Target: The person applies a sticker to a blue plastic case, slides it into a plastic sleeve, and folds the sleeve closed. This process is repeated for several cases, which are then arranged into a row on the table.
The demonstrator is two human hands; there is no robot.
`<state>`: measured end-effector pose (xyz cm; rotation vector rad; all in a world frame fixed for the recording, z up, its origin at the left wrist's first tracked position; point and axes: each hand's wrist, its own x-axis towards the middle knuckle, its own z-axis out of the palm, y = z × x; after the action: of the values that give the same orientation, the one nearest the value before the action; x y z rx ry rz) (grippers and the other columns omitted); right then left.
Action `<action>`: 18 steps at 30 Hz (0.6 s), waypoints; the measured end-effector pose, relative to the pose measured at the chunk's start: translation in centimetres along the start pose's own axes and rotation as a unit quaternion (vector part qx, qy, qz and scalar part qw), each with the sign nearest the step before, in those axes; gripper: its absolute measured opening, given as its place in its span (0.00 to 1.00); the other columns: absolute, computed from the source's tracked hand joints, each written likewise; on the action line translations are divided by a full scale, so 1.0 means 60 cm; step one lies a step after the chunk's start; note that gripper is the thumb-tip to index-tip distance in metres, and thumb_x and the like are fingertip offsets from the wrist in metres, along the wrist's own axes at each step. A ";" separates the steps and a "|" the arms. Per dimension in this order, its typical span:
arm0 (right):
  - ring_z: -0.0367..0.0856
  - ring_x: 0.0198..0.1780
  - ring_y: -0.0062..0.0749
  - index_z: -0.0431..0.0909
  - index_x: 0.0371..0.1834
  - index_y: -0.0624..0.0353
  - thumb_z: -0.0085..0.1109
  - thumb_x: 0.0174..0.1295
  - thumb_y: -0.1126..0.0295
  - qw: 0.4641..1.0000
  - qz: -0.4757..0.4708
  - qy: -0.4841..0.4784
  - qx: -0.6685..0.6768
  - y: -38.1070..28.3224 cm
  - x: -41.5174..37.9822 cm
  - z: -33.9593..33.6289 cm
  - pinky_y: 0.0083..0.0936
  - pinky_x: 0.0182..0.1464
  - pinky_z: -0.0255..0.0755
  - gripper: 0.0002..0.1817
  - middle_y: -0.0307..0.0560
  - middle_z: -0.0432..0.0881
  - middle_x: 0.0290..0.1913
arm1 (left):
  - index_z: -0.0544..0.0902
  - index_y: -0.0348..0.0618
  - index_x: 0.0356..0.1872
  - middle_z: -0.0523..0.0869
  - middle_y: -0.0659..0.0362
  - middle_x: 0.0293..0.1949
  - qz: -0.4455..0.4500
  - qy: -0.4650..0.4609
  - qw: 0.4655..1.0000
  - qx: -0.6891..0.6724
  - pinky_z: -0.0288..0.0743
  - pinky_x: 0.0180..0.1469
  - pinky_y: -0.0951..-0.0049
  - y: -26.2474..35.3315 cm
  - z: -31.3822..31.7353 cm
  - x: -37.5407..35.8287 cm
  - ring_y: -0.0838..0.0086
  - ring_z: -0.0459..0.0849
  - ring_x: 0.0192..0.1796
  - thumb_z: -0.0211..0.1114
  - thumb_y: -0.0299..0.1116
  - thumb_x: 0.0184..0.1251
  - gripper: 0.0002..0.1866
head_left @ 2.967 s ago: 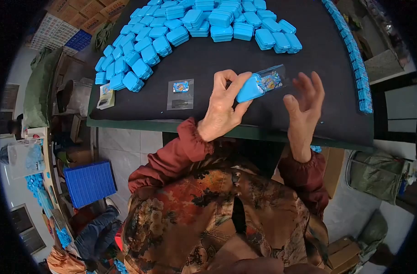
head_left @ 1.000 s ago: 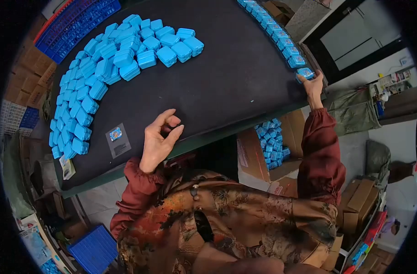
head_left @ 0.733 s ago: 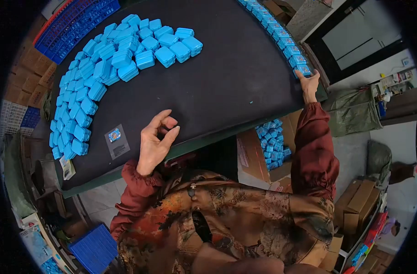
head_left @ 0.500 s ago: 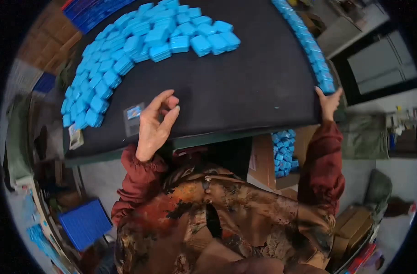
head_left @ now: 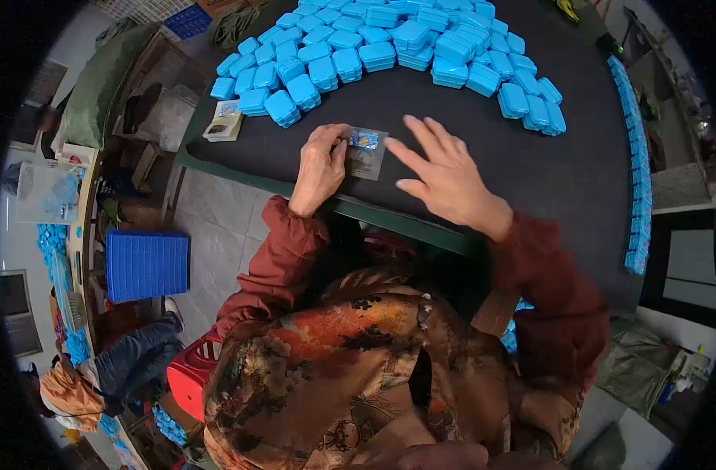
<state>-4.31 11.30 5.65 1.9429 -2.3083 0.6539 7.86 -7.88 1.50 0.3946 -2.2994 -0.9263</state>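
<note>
My left hand [head_left: 322, 168] rests on the black tabletop with its fingers curled together at the left edge of a small clear plastic sleeve [head_left: 367, 163]. A blue printed label [head_left: 364, 139] shows in the sleeve's upper part. Whether the fingertips grip the sleeve or only touch it is hidden. To the right of the sleeve, my right hand [head_left: 448, 178] hovers palm down, fingers spread, holding nothing. Beyond both hands, many light-blue lidded boxes [head_left: 346, 64] lie in a wide stacked arc.
A long wrapped row of blue pieces [head_left: 634, 168] lines the table's right edge. A small pale tray [head_left: 224, 123] stands at the left. Below are a blue crate [head_left: 148, 265], a red stool [head_left: 192, 377] and a cardboard box [head_left: 495, 312]. A person [head_left: 99, 380] is at lower left.
My view has turned left. My right hand has left the end of the blue row and come over beside the sleeve. My left hand has moved round to the sleeve's left edge.
</note>
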 end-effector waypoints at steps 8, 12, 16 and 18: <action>0.49 0.70 0.58 0.71 0.62 0.40 0.58 0.59 0.57 0.996 -0.020 -0.084 0.008 0.035 -0.020 0.070 0.52 0.66 0.48 0.25 0.52 0.57 0.70 | 0.79 0.32 0.39 0.80 0.48 0.36 -0.047 0.020 0.997 -0.054 0.73 0.38 0.68 -0.002 -0.007 -0.007 0.58 0.80 0.34 0.59 0.20 0.57 0.08; 0.65 0.60 0.48 0.81 0.43 0.51 0.62 0.53 0.68 0.996 -0.036 0.053 0.056 0.026 -0.066 0.057 0.42 0.54 0.60 0.13 0.48 0.72 0.56 | 0.79 0.32 0.38 0.79 0.49 0.35 0.075 -0.013 0.995 0.068 0.73 0.36 0.68 0.005 0.008 -0.008 0.59 0.79 0.33 0.63 0.23 0.55 0.09; 0.70 0.52 0.40 0.81 0.34 0.56 0.61 0.47 0.73 0.994 -0.054 0.082 0.056 0.023 -0.065 0.065 0.37 0.49 0.62 0.09 0.43 0.75 0.46 | 0.80 0.32 0.36 0.80 0.50 0.33 -0.004 0.011 1.000 -0.015 0.72 0.32 0.69 0.065 0.014 -0.018 0.66 0.79 0.30 0.65 0.30 0.57 0.10; 0.72 0.49 0.37 0.80 0.33 0.56 0.61 0.43 0.74 0.980 -0.082 0.181 -0.014 0.018 -0.060 0.047 0.35 0.48 0.63 0.11 0.40 0.75 0.42 | 0.80 0.32 0.33 0.81 0.55 0.29 -0.140 -0.067 0.984 -0.086 0.67 0.27 0.76 0.086 0.005 -0.017 0.75 0.76 0.25 0.60 0.36 0.66 0.14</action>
<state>-3.94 13.76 1.67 1.7980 -1.9111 0.8678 8.23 -3.57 4.55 0.6084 -2.2977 -1.3158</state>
